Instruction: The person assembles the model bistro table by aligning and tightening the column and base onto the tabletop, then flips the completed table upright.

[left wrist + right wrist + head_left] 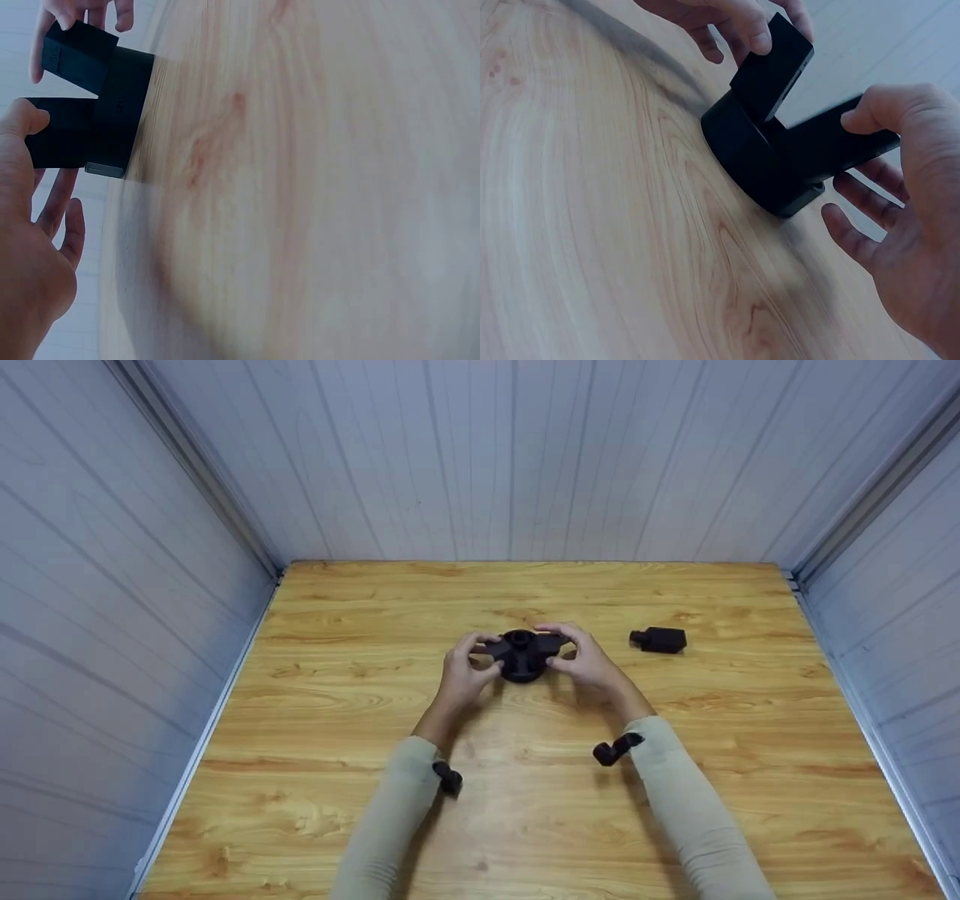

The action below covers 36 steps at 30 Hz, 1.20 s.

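Item one: a black round base (523,672), near the middle of the desk (360,810), lies directly between your two hands, neither plainly nearer. Two black blocks rise from it and splay outward, so the assembly's long axis runs crosswise, from hand to hand; a round collar (519,638) shows at its centre. Whether the base sits flat or slightly raised, you cannot tell from these views. Item two: your left hand (465,669), part-closed, pinches the left block (496,649), thumb on the near face, fingers behind. Item three: your right hand (591,663), likewise part-closed, pinches the right block (547,647) between thumb and fingers, the remaining fingers spread loosely off it. Item four: a loose black block (666,640), lying on its side to the right of your right hand, well apart from the base and untouched (its narrower neck faces your hands); its long axis runs roughly left to right, and your right hand is the nearer.
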Tool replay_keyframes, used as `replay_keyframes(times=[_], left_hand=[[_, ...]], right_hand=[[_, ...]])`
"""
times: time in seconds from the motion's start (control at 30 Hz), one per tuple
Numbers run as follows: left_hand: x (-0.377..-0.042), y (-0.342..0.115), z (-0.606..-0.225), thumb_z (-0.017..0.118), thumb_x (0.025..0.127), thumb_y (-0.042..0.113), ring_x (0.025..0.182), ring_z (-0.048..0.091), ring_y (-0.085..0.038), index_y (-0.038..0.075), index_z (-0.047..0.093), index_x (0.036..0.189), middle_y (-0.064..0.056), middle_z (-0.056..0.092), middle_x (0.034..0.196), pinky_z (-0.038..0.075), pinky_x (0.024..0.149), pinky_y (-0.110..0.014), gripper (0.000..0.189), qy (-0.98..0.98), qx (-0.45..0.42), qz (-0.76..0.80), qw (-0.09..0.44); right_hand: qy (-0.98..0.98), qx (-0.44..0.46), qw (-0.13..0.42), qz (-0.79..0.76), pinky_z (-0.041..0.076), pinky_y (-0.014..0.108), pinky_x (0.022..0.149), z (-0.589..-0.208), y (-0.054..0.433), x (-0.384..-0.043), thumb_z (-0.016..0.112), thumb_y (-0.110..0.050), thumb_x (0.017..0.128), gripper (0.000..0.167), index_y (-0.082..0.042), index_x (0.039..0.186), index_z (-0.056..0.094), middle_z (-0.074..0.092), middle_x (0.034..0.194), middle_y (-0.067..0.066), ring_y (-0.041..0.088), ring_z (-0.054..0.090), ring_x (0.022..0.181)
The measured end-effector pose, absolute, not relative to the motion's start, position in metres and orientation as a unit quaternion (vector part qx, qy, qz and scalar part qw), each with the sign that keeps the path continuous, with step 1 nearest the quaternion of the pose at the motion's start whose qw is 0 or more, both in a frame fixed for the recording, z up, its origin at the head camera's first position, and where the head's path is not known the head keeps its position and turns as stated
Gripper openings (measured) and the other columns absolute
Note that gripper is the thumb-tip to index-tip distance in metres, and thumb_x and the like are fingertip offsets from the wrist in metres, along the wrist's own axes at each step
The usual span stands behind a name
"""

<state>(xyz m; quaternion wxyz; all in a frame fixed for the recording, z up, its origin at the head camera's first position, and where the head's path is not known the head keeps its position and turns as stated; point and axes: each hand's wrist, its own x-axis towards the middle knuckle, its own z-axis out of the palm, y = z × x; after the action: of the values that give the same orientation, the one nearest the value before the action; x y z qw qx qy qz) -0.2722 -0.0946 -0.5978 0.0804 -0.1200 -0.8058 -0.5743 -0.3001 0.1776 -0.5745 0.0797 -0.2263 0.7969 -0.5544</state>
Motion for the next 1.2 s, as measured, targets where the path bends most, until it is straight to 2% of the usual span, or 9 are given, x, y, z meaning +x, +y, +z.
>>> replay_keyframes(times=[0.13, 0.23, 0.47, 0.6, 0.7, 0.87, 1.03, 1.2], left_hand=[[-0.272, -0.094, -0.598, 0.082, 0.096, 0.000, 0.118, 0.078, -0.038, 0.008, 0.076, 0.129, -0.017, 0.075, 0.135, 0.065, 0.097, -0.049, 0.035, -0.806, -0.120, -0.573, 0.079], [-0.272, -0.094, -0.598, 0.083, 0.096, 0.000, 0.117, 0.079, -0.037, 0.008, 0.076, 0.129, -0.017, 0.075, 0.134, 0.065, 0.097, -0.048, 0.035, -0.807, -0.123, -0.572, 0.082], [-0.272, -0.094, -0.599, 0.082, 0.095, -0.002, 0.114, 0.080, -0.038, 0.007, 0.077, 0.127, -0.018, 0.076, 0.130, 0.066, 0.093, -0.049, 0.035, -0.804, -0.131, -0.571, 0.098], [-0.272, -0.095, -0.598, 0.082, 0.095, -0.002, 0.116, 0.080, -0.038, 0.007, 0.076, 0.129, -0.018, 0.076, 0.132, 0.065, 0.095, -0.048, 0.036, -0.801, -0.127, -0.578, 0.085], [-0.273, -0.095, -0.597, 0.081, 0.097, 0.000, 0.119, 0.079, -0.037, 0.008, 0.076, 0.131, -0.017, 0.076, 0.134, 0.066, 0.096, -0.047, 0.035, -0.804, -0.122, -0.578, 0.076], [-0.277, -0.095, -0.598, 0.078, 0.100, 0.001, 0.119, 0.079, -0.036, 0.009, 0.076, 0.133, -0.016, 0.076, 0.136, 0.067, 0.096, -0.047, 0.034, -0.808, -0.123, -0.571, 0.078], [-0.277, -0.095, -0.597, 0.077, 0.100, -0.001, 0.122, 0.078, -0.037, 0.008, 0.076, 0.134, -0.017, 0.076, 0.138, 0.065, 0.096, -0.049, 0.036, -0.809, -0.123, -0.569, 0.089], [-0.271, -0.088, -0.597, 0.081, 0.098, 0.003, 0.139, 0.066, -0.038, 0.009, 0.073, 0.140, -0.018, 0.067, 0.144, 0.058, 0.110, -0.056, 0.044, -0.813, -0.110, -0.564, 0.098]], right_hand=[[0.798, -0.241, 0.086, -0.546, 0.055, 0.037, 0.096, -0.574, 0.183, -0.300, 0.078, -0.001, 0.102, 0.059, -0.003, 0.158, 0.062, 0.059, 0.152, 0.027, 0.020, 0.056, 0.116], [0.797, -0.242, 0.095, -0.544, 0.055, 0.041, 0.100, -0.573, 0.186, -0.300, 0.081, -0.004, 0.102, 0.058, -0.005, 0.157, 0.063, 0.061, 0.153, 0.025, 0.016, 0.059, 0.117], [0.804, -0.240, 0.096, -0.536, 0.057, 0.035, 0.096, -0.573, 0.186, -0.301, 0.084, -0.005, 0.101, 0.055, -0.003, 0.152, 0.065, 0.065, 0.143, 0.021, 0.012, 0.062, 0.112], [0.804, -0.239, 0.096, -0.536, 0.061, 0.028, 0.087, -0.574, 0.184, -0.300, 0.083, -0.005, 0.101, 0.054, -0.002, 0.152, 0.065, 0.066, 0.137, 0.020, 0.014, 0.063, 0.109], [0.805, -0.234, 0.096, -0.537, 0.061, 0.028, 0.084, -0.574, 0.183, -0.298, 0.083, -0.005, 0.101, 0.053, -0.003, 0.151, 0.065, 0.066, 0.130, 0.020, 0.019, 0.064, 0.107], [0.805, -0.230, 0.089, -0.540, 0.058, 0.033, 0.088, -0.576, 0.181, -0.294, 0.085, -0.007, 0.101, 0.054, -0.005, 0.151, 0.066, 0.068, 0.124, 0.021, 0.032, 0.067, 0.108], [0.802, -0.234, 0.092, -0.541, 0.057, 0.028, 0.088, -0.578, 0.182, -0.292, 0.085, -0.009, 0.101, 0.058, -0.008, 0.155, 0.065, 0.071, 0.128, 0.024, 0.038, 0.069, 0.112], [0.802, -0.234, 0.094, -0.541, 0.060, 0.027, 0.092, -0.577, 0.190, -0.290, 0.085, -0.008, 0.101, 0.064, -0.008, 0.160, 0.062, 0.073, 0.133, 0.025, 0.043, 0.070, 0.121]])
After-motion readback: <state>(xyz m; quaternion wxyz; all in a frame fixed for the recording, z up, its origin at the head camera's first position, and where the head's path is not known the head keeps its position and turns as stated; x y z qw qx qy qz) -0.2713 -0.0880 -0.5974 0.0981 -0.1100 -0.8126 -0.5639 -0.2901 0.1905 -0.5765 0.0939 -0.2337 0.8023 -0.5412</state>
